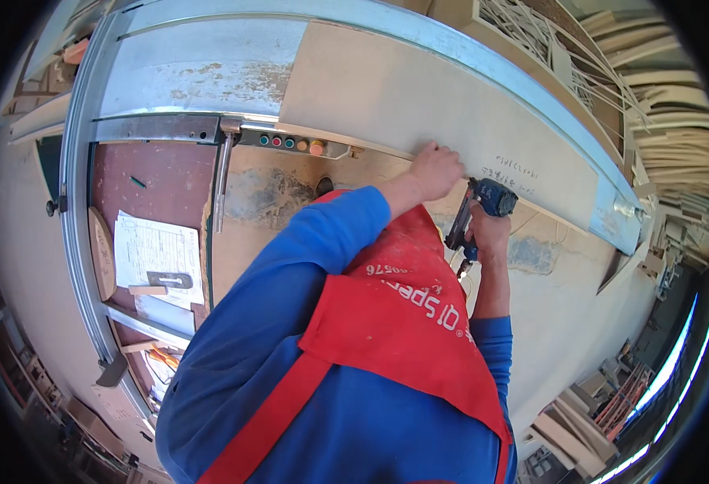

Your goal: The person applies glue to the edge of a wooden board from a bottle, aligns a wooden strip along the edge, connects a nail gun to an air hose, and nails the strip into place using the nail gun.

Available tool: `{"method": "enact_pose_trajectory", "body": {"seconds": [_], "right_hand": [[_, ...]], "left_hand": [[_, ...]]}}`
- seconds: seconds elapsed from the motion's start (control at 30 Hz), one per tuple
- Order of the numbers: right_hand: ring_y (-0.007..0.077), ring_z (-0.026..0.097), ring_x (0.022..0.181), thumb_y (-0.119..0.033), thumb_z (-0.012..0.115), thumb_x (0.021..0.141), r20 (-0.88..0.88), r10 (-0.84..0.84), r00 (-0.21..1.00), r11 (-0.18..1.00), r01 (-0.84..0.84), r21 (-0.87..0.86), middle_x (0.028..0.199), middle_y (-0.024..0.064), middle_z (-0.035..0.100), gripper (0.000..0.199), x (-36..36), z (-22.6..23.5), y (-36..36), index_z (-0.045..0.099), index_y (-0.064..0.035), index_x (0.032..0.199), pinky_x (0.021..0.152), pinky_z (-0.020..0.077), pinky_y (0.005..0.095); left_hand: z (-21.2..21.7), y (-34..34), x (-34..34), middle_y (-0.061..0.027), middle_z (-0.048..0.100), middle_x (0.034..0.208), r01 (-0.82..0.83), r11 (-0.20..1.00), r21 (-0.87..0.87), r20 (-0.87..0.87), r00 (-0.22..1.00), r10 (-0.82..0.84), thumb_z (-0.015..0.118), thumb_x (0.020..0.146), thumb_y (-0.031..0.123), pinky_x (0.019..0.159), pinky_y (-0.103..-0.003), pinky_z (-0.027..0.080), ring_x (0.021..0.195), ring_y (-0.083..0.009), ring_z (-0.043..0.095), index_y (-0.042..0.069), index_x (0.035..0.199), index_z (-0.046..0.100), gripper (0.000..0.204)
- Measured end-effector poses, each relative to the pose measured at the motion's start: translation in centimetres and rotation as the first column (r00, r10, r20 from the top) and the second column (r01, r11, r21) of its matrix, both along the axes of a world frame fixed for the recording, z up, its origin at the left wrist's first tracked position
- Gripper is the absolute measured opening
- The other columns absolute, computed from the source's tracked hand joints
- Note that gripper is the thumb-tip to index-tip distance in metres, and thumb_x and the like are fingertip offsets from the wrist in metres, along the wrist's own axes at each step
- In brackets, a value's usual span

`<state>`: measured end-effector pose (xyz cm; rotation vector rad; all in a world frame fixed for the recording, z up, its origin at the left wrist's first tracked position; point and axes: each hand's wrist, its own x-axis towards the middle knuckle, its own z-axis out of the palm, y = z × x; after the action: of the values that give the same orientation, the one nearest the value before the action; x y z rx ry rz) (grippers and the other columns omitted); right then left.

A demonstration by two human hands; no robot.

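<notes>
A long, light brown wooden board [370, 89] lies on the metal machine table, with handwriting near its right end. My left hand [437, 171] is at the board's near edge, fingers bent over it and closed on the edge. Just right of it, my right hand [490, 228] is wrapped round the grip of a dark blue and black pneumatic nail gun [495, 196]. The gun's head is close to the board's near edge; whether its tip touches the wood I cannot tell. An air fitting [465, 269] shows below the grip.
A control strip with coloured buttons [290, 143] sits under the table's near edge. At left, a metal rail [72, 185] flanks a reddish surface with paper sheets [156, 250]. Thin wood offcuts [524, 32] fill a bin beyond the table; stacked curved strips [669, 121] stand at far right.
</notes>
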<state>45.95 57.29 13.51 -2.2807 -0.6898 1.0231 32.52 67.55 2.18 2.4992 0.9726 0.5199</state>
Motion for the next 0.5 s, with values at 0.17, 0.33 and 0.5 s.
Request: {"method": "enact_pose_trajectory", "body": {"seconds": [0.17,0.33,0.5], "right_hand": [[0.0147,0.058,0.048,-0.022,0.076,0.093,0.012,-0.020,1.000,1.000,0.020,0.003,0.061,0.0025,0.060,0.024,-0.3,0.1,0.0,0.067,-0.0055,0.078,0.046,0.0459,0.0338],[0.0140,0.058,0.048,-0.021,0.075,0.093,0.010,-0.034,0.999,0.999,0.034,-0.002,0.060,0.0021,0.059,0.025,-0.4,-0.4,-0.4,0.068,-0.0053,0.076,0.046,0.0456,0.0333],[0.0133,0.058,0.048,-0.021,0.076,0.093,-0.059,-0.048,0.997,0.999,0.048,0.013,0.059,0.0020,0.059,0.026,-0.2,-0.8,-0.5,0.068,-0.0054,0.075,0.046,0.0458,0.0327]], "left_hand": [[1.4,1.2,-8.2,-0.0086,0.070,0.119,-0.069,0.997,-0.046,-0.044,0.997,0.067,0.078,0.086,0.026,0.104,-0.049,0.045,0.119,-0.0283,0.065,0.013,0.115,0.073,0.031],[0.9,1.6,-15.9,-0.0067,0.069,0.114,-0.171,0.984,0.045,0.012,0.985,0.171,0.081,0.083,0.025,0.104,-0.048,0.044,0.116,-0.0275,0.065,0.013,0.110,0.072,0.031],[-0.1,1.9,-18.0,-0.0046,0.067,0.106,-0.174,0.983,0.052,0.065,0.983,0.170,0.079,0.084,0.020,0.100,-0.045,0.045,0.107,-0.0281,0.064,0.013,0.106,0.072,0.024]]}}
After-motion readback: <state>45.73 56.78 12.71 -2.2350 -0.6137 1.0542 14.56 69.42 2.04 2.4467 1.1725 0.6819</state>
